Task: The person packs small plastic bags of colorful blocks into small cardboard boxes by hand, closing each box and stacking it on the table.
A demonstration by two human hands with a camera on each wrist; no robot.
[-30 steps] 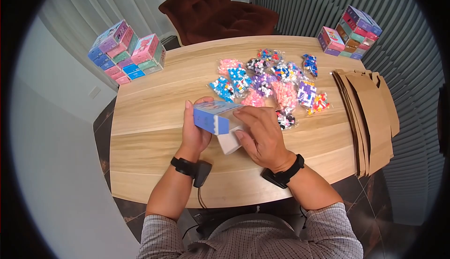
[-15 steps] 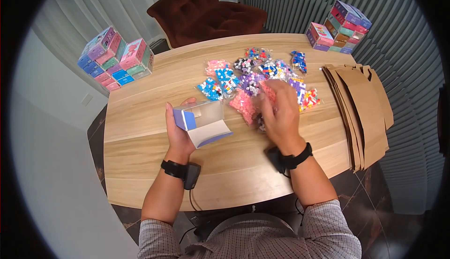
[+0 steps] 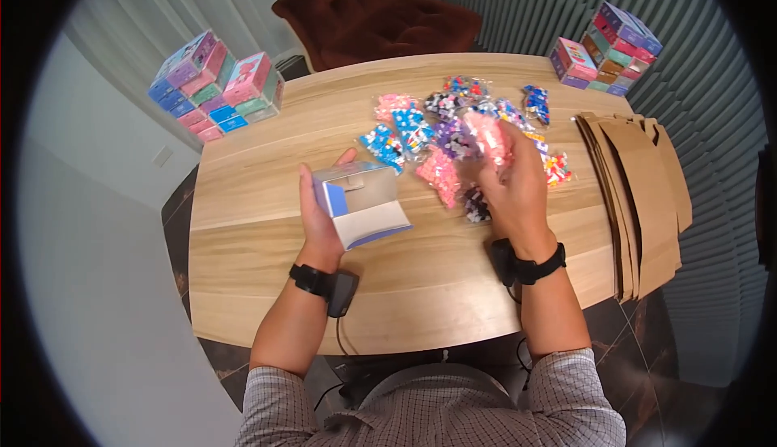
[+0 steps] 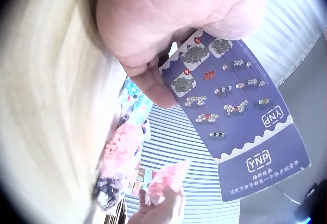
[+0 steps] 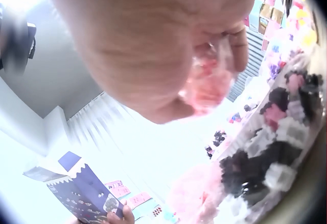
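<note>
The left hand holds a small blue-purple box, its end flap folded out and its pale inside facing right; no contents show in it. In the left wrist view the box shows printed diagrams and the letters YNP. A clear bag of pink pieces is pinched in the right hand, raised above the other bags. Below and left of that hand lies another pink bag, with a bag of black and white pieces nearby.
Several bags of coloured pieces, including a blue one, cover the table's middle. Small boxes are stacked at the back left and back right. Flattened brown cardboard lies along the right edge. A brown chair stands beyond.
The right hand has left the box, reached into the bags and lifted a pink one. The left hand has turned the box, so its open end shows.
</note>
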